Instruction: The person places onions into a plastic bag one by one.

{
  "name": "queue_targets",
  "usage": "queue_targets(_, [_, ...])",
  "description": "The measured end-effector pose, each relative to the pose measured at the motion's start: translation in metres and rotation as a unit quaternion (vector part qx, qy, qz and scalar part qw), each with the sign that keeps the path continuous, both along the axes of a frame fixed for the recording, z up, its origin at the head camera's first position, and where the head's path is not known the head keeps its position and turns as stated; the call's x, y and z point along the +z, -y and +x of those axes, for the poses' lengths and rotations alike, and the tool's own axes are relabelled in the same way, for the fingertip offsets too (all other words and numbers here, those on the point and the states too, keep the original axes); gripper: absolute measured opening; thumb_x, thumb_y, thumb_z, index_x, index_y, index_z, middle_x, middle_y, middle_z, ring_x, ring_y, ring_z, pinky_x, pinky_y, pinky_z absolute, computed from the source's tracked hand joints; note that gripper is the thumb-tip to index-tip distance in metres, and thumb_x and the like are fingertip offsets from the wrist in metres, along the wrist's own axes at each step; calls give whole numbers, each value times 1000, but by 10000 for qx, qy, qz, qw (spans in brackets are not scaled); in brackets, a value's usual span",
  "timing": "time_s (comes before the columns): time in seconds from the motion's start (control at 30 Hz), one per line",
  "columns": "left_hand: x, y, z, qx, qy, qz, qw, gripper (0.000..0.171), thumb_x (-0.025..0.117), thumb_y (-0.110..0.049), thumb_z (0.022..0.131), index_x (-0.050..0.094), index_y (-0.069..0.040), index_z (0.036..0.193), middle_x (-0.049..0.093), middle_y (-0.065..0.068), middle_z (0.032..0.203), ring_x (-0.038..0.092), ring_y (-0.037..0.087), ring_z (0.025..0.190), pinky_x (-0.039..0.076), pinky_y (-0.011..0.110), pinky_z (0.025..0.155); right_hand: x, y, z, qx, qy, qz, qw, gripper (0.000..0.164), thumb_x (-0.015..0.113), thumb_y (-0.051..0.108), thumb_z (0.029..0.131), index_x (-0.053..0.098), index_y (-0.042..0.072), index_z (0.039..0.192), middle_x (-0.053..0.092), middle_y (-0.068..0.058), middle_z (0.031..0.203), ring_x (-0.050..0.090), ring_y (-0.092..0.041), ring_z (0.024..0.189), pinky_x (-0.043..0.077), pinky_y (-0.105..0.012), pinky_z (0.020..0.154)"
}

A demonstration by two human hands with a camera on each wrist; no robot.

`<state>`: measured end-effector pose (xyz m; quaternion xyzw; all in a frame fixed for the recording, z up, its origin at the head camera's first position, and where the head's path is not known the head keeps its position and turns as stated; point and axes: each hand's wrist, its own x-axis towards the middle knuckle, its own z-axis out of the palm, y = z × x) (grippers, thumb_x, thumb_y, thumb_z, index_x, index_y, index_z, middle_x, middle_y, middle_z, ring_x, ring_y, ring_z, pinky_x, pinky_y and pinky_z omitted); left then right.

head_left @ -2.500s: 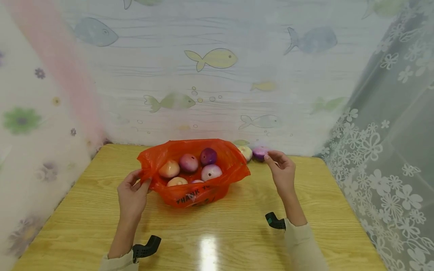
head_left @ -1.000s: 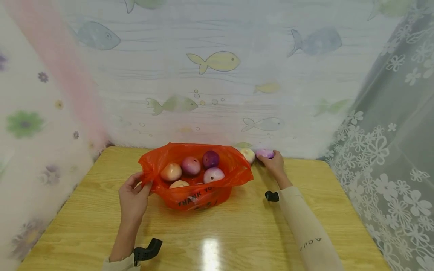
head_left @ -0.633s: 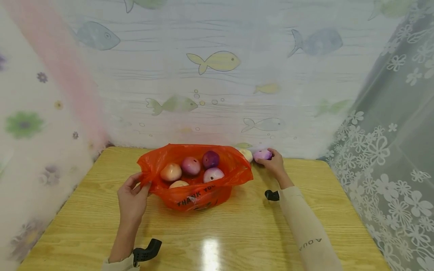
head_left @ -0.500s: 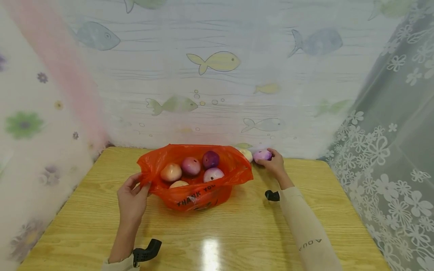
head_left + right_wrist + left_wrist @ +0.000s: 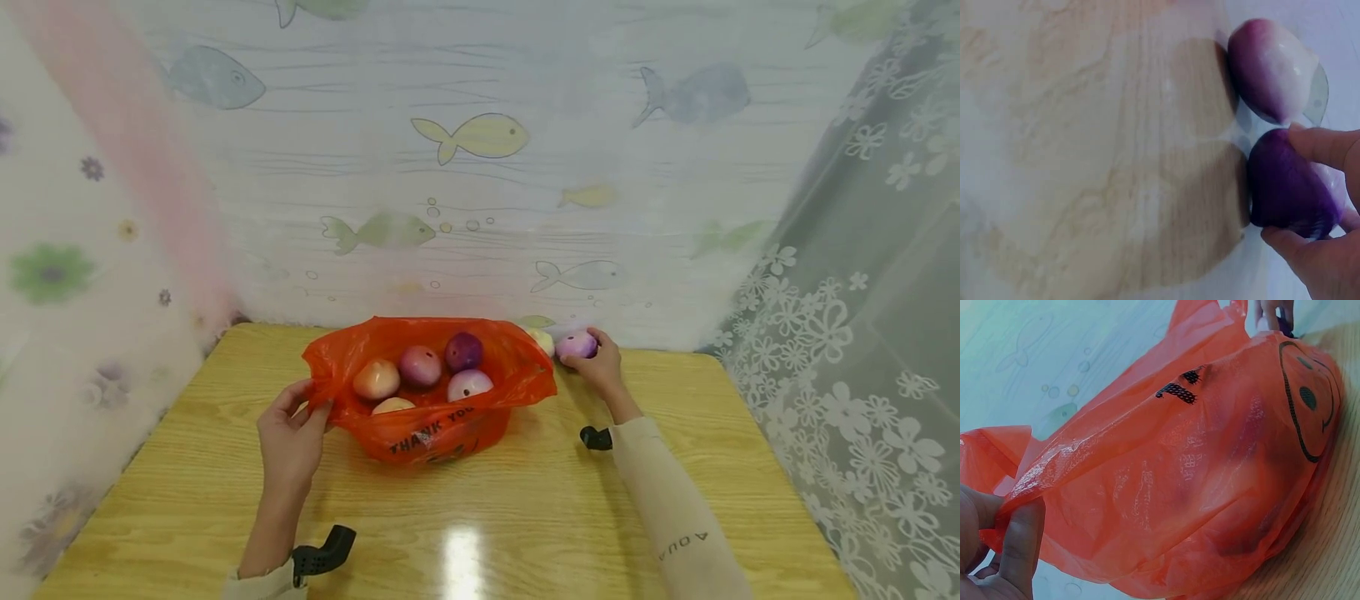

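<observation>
My left hand (image 5: 287,437) pinches the gathered left edge of a red plastic bag (image 5: 480,429) between thumb and fingers. The bag stands with its mouth spread; several glossy onion-like vegetables in purple, white and peach show inside. In the left wrist view, thumb and finger press the bag's film (image 5: 1147,469) together. Behind the bag's right end, my right hand (image 5: 604,368) grips a purple-and-white onion-like vegetable (image 5: 576,343). The right wrist view shows thumb and fingers curled round its dark purple side (image 5: 1291,181). A second, paler one (image 5: 1272,69) lies right beside it.
The wooden table (image 5: 540,517) ends at a fish-patterned wall covering (image 5: 480,200) just behind the bag. A white flower-patterned sheer curtain (image 5: 862,400) hangs along the right. Black wrist camera mounts (image 5: 326,550) stick out from both sleeves.
My right hand has reached to the back and taken hold of the purple-and-white vegetable. It has tipped it and shifted it slightly nearer. The left hand keeps its hold on the bag.
</observation>
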<state>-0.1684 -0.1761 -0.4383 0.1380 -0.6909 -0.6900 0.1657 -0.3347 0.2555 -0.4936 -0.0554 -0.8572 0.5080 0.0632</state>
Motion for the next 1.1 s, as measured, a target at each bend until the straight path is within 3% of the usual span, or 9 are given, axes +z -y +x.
queue_targets(0.63, [-1, -3, -1, -129, -124, 162, 9997, 30, 61, 1, 98, 58, 4, 128, 58, 0, 113, 69, -5, 85, 58, 13, 72, 6, -9, 36, -80, -439, -514, 9977, 79, 79, 2, 85, 37, -2, 152, 42, -25, 151, 52, -42, 127, 50, -50, 106])
queue_targets(0.9, [-3, 0, -2, -146, -131, 169, 9997, 30, 61, 2, 98, 58, 4, 129, 57, 1, 112, 69, -4, 85, 58, 14, 72, 15, 3, 52, -137, -670, -895, 9936, 78, 76, 1, 88, 33, -3, 153, 39, -23, 152, 52, -41, 129, 50, -18, 91])
queue_targets(1.1, [-3, 0, -1, -142, -147, 147, 9997, 31, 61, 2, 98, 58, 4, 129, 58, -1, 111, 69, -5, 85, 58, 13, 71, 14, 6, 56, -126, -657, -1216, 9903, 80, 74, 1, 90, 29, 2, 156, 34, -20, 157, 49, -39, 133, 48, -8, 85])
